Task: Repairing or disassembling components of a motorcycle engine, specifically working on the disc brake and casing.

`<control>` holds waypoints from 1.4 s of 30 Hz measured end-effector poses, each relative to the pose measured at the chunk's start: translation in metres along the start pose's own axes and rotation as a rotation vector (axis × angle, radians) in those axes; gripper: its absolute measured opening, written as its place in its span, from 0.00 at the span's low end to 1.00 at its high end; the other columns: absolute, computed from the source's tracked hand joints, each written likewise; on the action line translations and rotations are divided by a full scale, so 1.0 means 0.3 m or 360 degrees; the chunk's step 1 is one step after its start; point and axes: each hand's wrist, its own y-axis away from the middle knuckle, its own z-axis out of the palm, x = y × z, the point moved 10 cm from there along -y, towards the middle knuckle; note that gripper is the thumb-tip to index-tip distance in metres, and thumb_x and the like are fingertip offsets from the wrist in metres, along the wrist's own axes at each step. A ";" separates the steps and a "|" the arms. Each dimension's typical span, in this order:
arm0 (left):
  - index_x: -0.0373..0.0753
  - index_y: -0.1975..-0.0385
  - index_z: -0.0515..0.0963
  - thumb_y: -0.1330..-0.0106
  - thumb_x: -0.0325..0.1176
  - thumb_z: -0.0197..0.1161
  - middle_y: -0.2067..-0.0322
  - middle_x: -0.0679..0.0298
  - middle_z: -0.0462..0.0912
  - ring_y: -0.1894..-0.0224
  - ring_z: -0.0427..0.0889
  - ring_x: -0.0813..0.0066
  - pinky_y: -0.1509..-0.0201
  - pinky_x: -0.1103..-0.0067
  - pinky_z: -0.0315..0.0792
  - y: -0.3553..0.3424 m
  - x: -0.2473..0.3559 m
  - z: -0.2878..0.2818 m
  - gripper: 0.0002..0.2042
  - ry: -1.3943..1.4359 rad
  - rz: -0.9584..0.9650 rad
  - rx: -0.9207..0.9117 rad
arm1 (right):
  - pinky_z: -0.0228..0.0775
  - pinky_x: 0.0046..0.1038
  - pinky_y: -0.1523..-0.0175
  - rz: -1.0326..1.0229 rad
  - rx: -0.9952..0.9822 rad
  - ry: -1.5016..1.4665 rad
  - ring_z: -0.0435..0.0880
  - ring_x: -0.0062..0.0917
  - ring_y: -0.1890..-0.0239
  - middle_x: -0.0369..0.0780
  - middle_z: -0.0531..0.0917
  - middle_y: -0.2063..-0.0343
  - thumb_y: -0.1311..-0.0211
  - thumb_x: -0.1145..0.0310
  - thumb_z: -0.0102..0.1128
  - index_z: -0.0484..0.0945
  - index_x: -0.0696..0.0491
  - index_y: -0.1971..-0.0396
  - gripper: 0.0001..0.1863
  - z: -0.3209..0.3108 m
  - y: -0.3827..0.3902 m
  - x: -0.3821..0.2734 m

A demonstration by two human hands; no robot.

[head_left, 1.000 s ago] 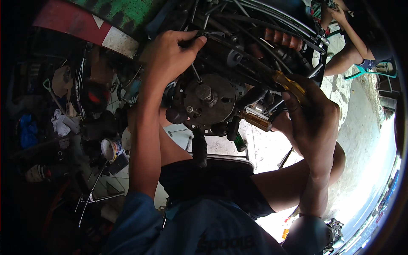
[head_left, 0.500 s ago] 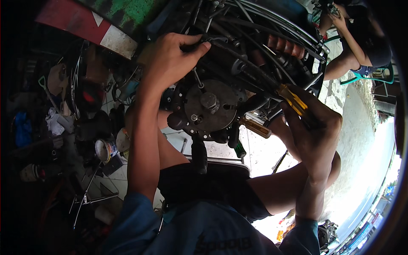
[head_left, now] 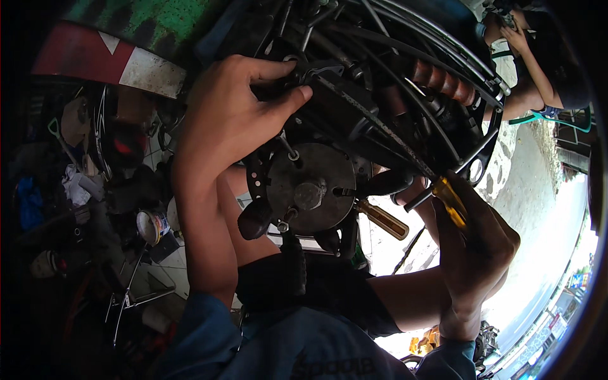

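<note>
Screwdriver (head_left: 451,202): right hand (head_left: 484,244) wraps its yellow handle, shaft running up-left toward left hand (head_left: 228,107). Likely light, stiff, slick if greasy; grip handle. Left thumb and forefinger straddle dark part (head_left: 303,75); can't tell if pinched.

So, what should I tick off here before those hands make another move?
1. Right hand gripping the yellow-handled screwdriver: ok.
2. That screwdriver's tip seated: cannot tell, contact unclear.
3. Left hand firmly holding the small dark part between thumb and forefinger: cannot tell.
4. Round grey metal disc with central bolt visible: ok.
5. Amber-handled second screwdriver out of the way: probably not ok, sticking out beside the disc.
</note>
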 end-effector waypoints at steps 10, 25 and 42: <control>0.31 0.50 0.85 0.38 0.34 0.76 0.60 0.48 0.90 0.58 0.91 0.62 0.55 0.74 0.83 -0.013 0.002 0.004 0.19 -0.0017 0.0044 -0.0090 | 0.78 0.28 0.47 0.0590 -0.0235 -0.0342 0.90 0.29 0.58 0.47 0.90 0.63 0.41 0.73 0.70 0.84 0.65 0.50 0.19 0.037 -0.013 0.098; 0.29 0.47 0.83 0.34 0.24 0.72 0.61 0.59 0.90 0.57 0.87 0.78 0.54 0.82 0.79 -0.013 -0.037 0.008 0.16 0.0130 -0.0123 -0.0127 | 0.79 0.27 0.48 0.0737 -0.0250 -0.0459 0.92 0.30 0.60 0.46 0.91 0.65 0.48 0.72 0.76 0.86 0.61 0.54 0.21 0.022 -0.024 0.159; 0.27 0.55 0.86 0.41 0.35 0.78 0.64 0.48 0.90 0.62 0.92 0.63 0.57 0.76 0.81 -0.021 -0.014 0.010 0.19 0.0000 0.0072 -0.0100 | 0.74 0.27 0.60 0.0138 -0.0146 -0.0052 0.85 0.31 0.64 0.44 0.86 0.65 0.42 0.77 0.64 0.83 0.63 0.46 0.22 -0.011 -0.029 0.003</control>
